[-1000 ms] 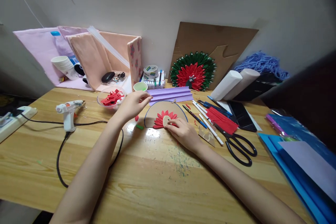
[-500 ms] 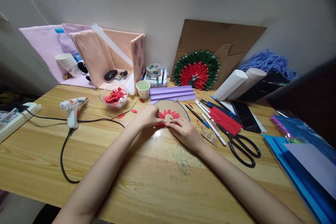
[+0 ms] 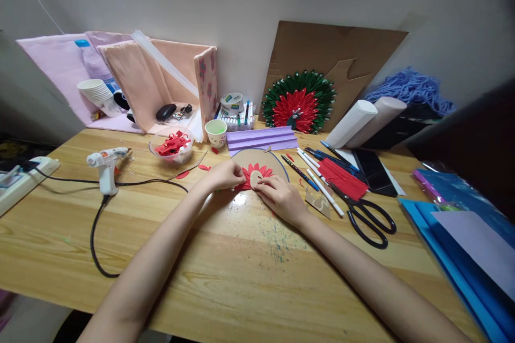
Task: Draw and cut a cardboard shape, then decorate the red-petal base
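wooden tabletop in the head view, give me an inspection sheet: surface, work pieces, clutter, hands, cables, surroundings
Surface: wooden tabletop, dark specks in front of the hands.
Work pieces: blue-edged cardboard piece; red petals fanned around a pale round disc.
Clutter: black-handled scissors and red paper to the right; bowl of red scraps and paper cup farther back, left of centre.
Hands: left hand at the petals' left side, right hand with fingertips at the disc; exact grips unclear.
Cables: black cord by the glue gun, partly hidden; power strip at far left.
Surroundings: grey wall behind; cardboard panel upright, green-and-red decoration in front.
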Available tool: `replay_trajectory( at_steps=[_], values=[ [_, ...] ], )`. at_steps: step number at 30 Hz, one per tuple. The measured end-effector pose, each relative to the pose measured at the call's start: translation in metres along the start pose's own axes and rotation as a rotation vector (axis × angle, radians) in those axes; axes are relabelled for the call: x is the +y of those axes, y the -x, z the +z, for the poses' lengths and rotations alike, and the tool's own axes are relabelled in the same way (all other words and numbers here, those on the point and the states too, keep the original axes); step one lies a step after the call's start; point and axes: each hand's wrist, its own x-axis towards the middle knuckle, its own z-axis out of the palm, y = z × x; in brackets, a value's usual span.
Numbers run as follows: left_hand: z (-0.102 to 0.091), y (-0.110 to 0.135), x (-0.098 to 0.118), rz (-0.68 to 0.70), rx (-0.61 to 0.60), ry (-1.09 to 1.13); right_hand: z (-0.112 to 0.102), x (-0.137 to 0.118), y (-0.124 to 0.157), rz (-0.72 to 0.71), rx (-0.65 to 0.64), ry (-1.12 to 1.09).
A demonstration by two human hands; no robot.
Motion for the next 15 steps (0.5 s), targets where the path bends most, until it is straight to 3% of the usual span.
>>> replay_trajectory(
  at_steps=[6, 11, 15],
  values=[
    [-0.017, 0.006, -0.011, -0.052, -0.067, 0.063, 0.001, 0.000, 0.000, 0.009, 0.001, -0.023],
    [-0.038, 0.015, -0.015, -0.131, 0.088, -0.047, 0.004, 0.001, 0.001, 0.017, 0.010, -0.051],
    [-0.038, 0.017, -0.012, -0.184, 0.171, -0.113, 0.003, 0.001, 0.002, 0.019, 0.017, -0.059]
  ],
)
